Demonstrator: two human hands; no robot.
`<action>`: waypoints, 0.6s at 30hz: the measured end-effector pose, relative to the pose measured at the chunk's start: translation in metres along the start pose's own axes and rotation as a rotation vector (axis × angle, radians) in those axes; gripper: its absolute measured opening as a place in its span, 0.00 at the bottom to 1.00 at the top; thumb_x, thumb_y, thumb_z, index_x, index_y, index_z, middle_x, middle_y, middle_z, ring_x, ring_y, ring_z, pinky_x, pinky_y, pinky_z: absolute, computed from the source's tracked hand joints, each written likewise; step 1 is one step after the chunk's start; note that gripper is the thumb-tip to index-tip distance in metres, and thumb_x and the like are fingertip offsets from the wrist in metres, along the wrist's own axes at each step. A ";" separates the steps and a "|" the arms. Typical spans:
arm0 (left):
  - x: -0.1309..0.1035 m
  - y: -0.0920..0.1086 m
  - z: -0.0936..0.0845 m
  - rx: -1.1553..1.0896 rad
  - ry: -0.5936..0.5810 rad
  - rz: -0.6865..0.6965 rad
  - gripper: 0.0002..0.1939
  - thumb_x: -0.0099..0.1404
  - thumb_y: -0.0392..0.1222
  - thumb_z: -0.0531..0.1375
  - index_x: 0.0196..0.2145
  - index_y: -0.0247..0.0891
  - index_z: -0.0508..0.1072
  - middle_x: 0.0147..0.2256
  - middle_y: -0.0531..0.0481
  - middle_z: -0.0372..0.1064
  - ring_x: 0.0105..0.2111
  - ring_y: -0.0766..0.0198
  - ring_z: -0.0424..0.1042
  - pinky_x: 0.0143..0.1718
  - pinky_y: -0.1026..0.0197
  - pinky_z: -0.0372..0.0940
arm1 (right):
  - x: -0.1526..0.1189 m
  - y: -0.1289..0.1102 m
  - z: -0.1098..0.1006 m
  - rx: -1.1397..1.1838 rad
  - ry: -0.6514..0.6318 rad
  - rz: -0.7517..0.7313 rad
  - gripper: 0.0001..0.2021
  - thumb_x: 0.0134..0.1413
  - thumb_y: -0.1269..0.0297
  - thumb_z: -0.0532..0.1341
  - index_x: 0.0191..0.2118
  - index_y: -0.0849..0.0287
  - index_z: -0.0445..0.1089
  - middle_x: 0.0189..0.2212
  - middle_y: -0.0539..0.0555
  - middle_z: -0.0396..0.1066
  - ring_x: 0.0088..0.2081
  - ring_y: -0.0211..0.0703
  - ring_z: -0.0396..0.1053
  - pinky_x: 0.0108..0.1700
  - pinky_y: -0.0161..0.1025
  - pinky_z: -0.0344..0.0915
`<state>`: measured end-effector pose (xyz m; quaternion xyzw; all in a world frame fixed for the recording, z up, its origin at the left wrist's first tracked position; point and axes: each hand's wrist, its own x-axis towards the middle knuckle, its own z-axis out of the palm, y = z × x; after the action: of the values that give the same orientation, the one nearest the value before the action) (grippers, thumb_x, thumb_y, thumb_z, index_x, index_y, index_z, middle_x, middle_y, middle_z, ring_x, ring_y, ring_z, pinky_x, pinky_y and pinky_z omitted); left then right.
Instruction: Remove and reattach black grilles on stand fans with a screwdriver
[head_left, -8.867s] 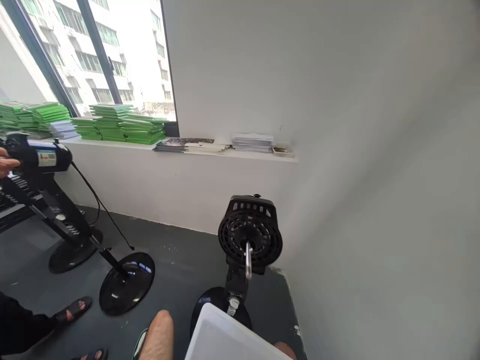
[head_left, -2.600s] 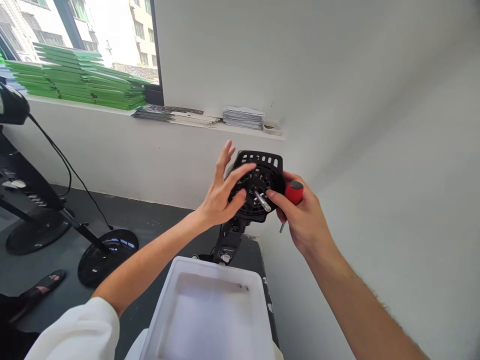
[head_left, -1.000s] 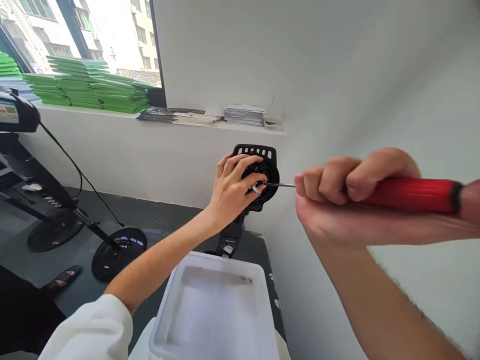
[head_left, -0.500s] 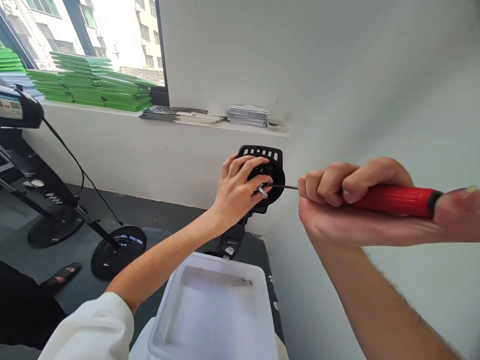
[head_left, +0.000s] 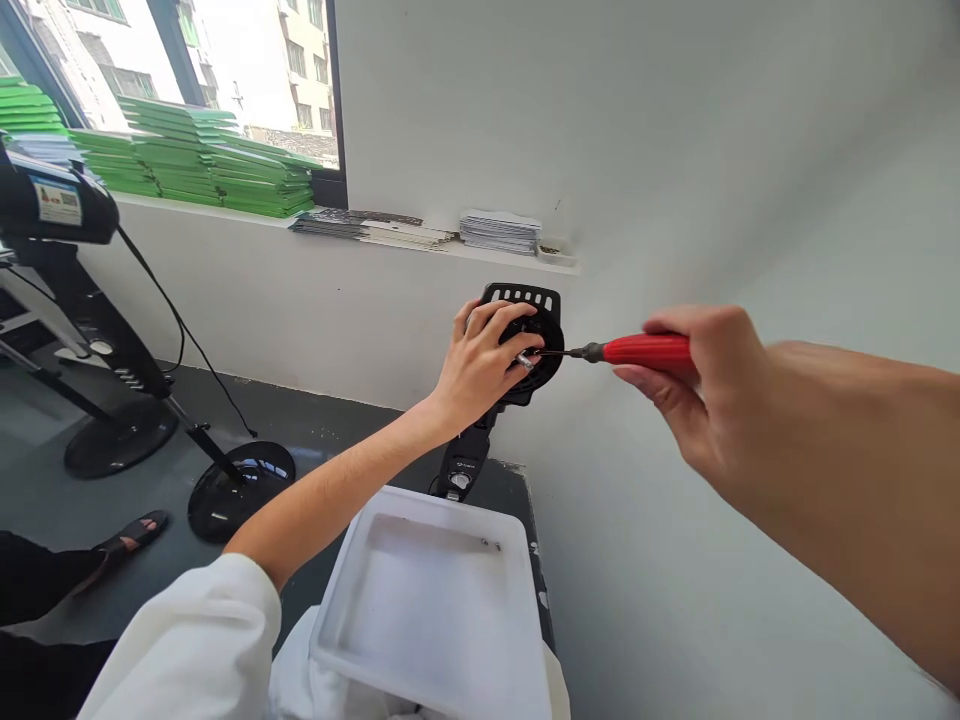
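Note:
My left hand (head_left: 487, 355) is wrapped over the black round fan head (head_left: 551, 375), its fingers curled on the housing. A short silver metal shaft (head_left: 526, 361) sticks out between its thumb and fingers. My right hand (head_left: 705, 385) grips the rear of a screwdriver's red handle (head_left: 645, 351). The thin screwdriver blade reaches left to the fan head beside my left fingertips; its tip is hidden there. Below the head runs a black stand column with a silver knob (head_left: 459, 481).
A white tray (head_left: 435, 600) with a few small screws (head_left: 490, 544) lies below. Fan stands with a round black base (head_left: 244, 485) are at left, near a person's sandalled foot (head_left: 139, 533). Green stacks (head_left: 217, 165) and white stacks (head_left: 499, 232) line the sill.
My right hand has turned over and now holds the handle from behind, exposing its red front and dark collar. My left hand stays on the fan head. The view has shifted slightly.

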<state>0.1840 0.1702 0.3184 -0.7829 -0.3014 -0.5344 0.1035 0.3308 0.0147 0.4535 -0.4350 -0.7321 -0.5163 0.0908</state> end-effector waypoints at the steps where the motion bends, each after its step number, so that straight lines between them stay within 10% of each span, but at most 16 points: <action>1: 0.000 -0.001 0.002 -0.012 0.018 -0.025 0.12 0.73 0.45 0.61 0.52 0.47 0.75 0.65 0.44 0.63 0.67 0.52 0.60 0.68 0.45 0.58 | 0.000 0.001 -0.006 -0.126 -0.015 -0.016 0.17 0.74 0.53 0.54 0.36 0.61 0.65 0.14 0.43 0.51 0.15 0.35 0.49 0.19 0.33 0.39; 5: 0.000 -0.007 0.006 -0.066 0.036 -0.148 0.35 0.70 0.51 0.64 0.68 0.47 0.55 0.74 0.36 0.39 0.72 0.44 0.50 0.65 0.41 0.63 | 0.000 0.000 -0.009 -0.186 -0.033 -0.017 0.24 0.75 0.49 0.48 0.30 0.59 0.63 0.12 0.42 0.45 0.15 0.34 0.45 0.20 0.32 0.39; 9: 0.001 -0.011 0.003 -0.056 -0.095 -0.209 0.38 0.68 0.53 0.64 0.70 0.48 0.54 0.73 0.36 0.45 0.68 0.42 0.59 0.59 0.43 0.69 | 0.004 0.002 -0.001 0.040 -0.042 -0.044 0.21 0.76 0.56 0.44 0.46 0.65 0.69 0.14 0.43 0.55 0.14 0.35 0.49 0.19 0.32 0.40; 13: 0.003 -0.009 -0.003 -0.049 -0.150 -0.215 0.34 0.69 0.52 0.63 0.68 0.46 0.59 0.73 0.37 0.45 0.68 0.42 0.59 0.55 0.45 0.72 | 0.012 0.002 -0.005 -0.144 -0.115 0.044 0.26 0.74 0.50 0.48 0.27 0.59 0.66 0.10 0.43 0.40 0.15 0.35 0.39 0.21 0.34 0.37; 18: 0.008 -0.008 -0.015 -0.095 -0.232 -0.253 0.39 0.67 0.51 0.66 0.70 0.47 0.57 0.74 0.37 0.43 0.69 0.40 0.57 0.57 0.43 0.71 | 0.018 -0.002 -0.012 0.035 -0.227 0.018 0.18 0.71 0.54 0.50 0.46 0.61 0.70 0.13 0.44 0.51 0.16 0.34 0.39 0.24 0.36 0.37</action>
<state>0.1698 0.1727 0.3307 -0.7991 -0.3819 -0.4628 -0.0370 0.3146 0.0146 0.4677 -0.4957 -0.7427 -0.4498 0.0195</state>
